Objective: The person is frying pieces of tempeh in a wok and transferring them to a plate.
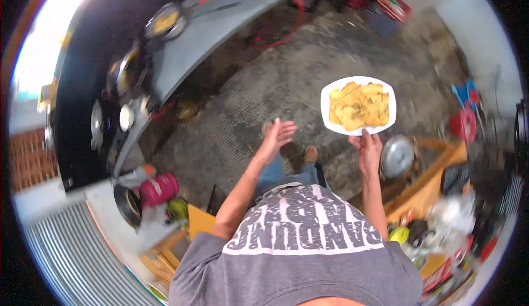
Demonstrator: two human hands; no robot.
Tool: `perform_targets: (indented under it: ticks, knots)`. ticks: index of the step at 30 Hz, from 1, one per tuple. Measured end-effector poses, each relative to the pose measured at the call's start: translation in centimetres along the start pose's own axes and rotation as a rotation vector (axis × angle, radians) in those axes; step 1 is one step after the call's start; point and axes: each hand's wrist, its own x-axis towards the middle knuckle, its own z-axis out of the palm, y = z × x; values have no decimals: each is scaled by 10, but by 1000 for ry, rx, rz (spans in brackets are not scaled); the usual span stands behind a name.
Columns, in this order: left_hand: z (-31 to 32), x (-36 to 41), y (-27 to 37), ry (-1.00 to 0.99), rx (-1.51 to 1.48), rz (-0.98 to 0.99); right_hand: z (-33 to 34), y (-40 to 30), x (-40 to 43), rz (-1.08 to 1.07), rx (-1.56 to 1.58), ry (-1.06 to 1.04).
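My right hand [367,148] grips the near rim of a white plate [325,104], thumb or a finger over its edge. Golden-brown fried pieces with some green bits [359,105] are heaped on the plate, which is held out level over the floor. My left hand [279,136] is held apart from the plate, to its left, with its fingers extended and nothing in it.
A counter [223,20] runs along the left, bearing a metal pan with yellow food [165,21] and other cookware. A pink gas cylinder [159,189] stands at the lower left. At right are a round metal lid [397,156], a wooden frame [434,194] and plastic bags [448,219].
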Motion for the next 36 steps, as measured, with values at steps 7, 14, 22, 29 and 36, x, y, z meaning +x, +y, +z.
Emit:
perform_targets:
  ticks: [7, 14, 22, 29, 36]
  knots:
    - [-77, -110, 124, 57, -608, 229, 210, 5, -85, 179, -149, -438]
    - [-56, -149, 103, 217, -686, 493, 209, 5, -109, 175, -225, -678]
    - [-34, -162, 101, 426, -787, 540, 209, -28, -99, 230, -476, -971]
    - [-17, -172, 119, 506, -903, 602, 242, -136, 36, -667, -1262, -998]
    - [-5, -156, 105, 602, -1018, 587, 370, -155, 103, -821, -1187, -564]
